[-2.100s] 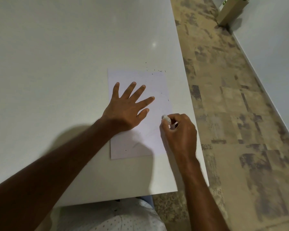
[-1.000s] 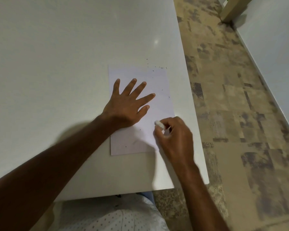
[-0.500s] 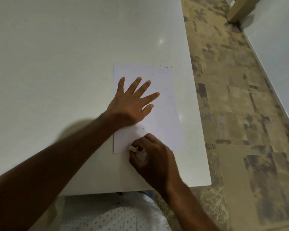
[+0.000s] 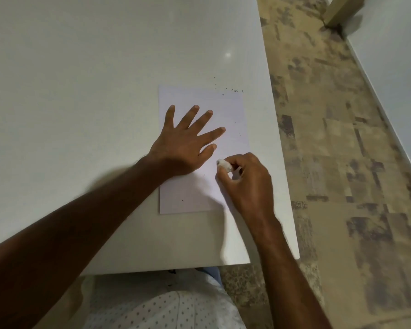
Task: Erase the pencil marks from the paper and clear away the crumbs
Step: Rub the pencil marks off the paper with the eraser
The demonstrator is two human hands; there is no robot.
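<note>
Left hand [image 4: 186, 148] flat, fingers spread, pinning the paper [image 4: 223, 110]; right hand [image 4: 247, 181] pinches the eraser [image 4: 224, 165] near the paper's right edge (bench [image 4: 81, 67] wide open leftward), crumbs [image 4: 233, 90] along top edge.

The tabletop [image 4: 105, 67] is plain white and glossy, with a small glint of light on it toward the far right. Its right edge runs alongside a mottled tan and brown floor [image 4: 342, 162], and its near edge ends just above the person's lap. A single sheet of white paper [image 4: 226, 108] lies flat on it, near the right edge, its long sides running away from the viewer. Small dark crumbs [image 4: 235, 90] are scattered on the bare surface just past the paper's far right corner, and a few more specks sit on the sheet itself.
</note>
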